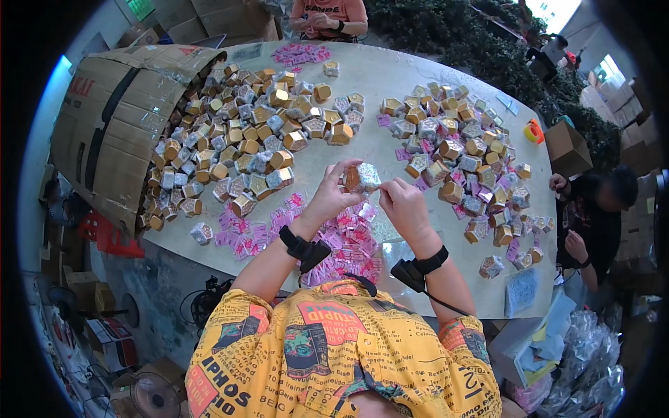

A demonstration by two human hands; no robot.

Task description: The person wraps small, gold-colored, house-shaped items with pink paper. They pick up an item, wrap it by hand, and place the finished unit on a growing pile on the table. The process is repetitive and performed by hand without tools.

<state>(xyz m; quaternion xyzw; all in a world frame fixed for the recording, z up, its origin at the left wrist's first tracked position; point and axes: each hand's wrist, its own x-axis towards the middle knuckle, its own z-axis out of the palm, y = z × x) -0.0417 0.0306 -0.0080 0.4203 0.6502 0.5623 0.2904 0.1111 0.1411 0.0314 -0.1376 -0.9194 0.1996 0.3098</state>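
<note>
Left fingers (337, 170) hold faceted piece (367, 177): gold leftward, axis crosswise.

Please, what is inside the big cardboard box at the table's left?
At the open mouth of the box, gold and silver pieces spill onto the table; the box's side hides anything deeper.

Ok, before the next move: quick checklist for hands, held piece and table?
1. Left hand has the gold-and-silver piece: ok, thumb and fingers close on it.
2. Right hand pinch: cannot tell; fingertips are at the piece's right edge, any thin item between them too small to see.
3. Pink packets near the person: ok, heaped just in front of the torso.
4. Left pile contained in the cardboard box: not ok, it spreads from the open end onto the table.
5. Right pile free of pink packets: not ok, several lie among it.
</note>
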